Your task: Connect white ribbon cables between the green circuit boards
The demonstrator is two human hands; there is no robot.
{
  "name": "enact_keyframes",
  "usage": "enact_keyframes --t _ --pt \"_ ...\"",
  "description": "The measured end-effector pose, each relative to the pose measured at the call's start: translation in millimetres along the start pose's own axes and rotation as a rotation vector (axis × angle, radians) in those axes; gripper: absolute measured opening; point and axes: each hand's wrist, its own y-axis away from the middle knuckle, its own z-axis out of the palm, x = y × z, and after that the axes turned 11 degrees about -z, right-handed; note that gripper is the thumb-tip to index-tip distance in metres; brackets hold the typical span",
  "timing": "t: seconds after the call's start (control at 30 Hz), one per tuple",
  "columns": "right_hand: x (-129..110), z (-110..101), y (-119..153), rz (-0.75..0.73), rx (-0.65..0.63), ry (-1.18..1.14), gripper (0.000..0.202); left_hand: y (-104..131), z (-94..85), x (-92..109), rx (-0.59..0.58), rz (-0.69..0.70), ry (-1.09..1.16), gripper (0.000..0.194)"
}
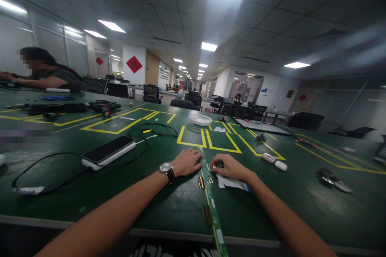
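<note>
A long, narrow green circuit board with gold-coloured flaps on its left side runs from mid-table past the front edge. My left hand, below a wristwatch, lies flat by the board's far end, its fingertips on the board's left edge. To the right of the board, my right hand has its thumb and fingers pinched together near the board; what they hold is too small to make out. White paper with a blue edge lies partly under my right wrist.
A phone on a white block and a black cable are at the left. Beyond my hands stands a clear dish. A white case and a metal tool lie right. Another person sits far left.
</note>
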Motion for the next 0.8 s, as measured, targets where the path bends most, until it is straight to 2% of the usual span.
enact_keyframes --t 0.33,0.8 --pt "-3.0 5.0 -3.8 0.054 0.014 -0.028 0.017 0.9 0.8 1.0 -0.002 0.005 0.001 0.039" --pt "0.1 5.9 -4.1 -0.009 0.043 -0.035 0.015 -0.6 -2.6 2.9 -0.053 -0.017 0.050 0.037"
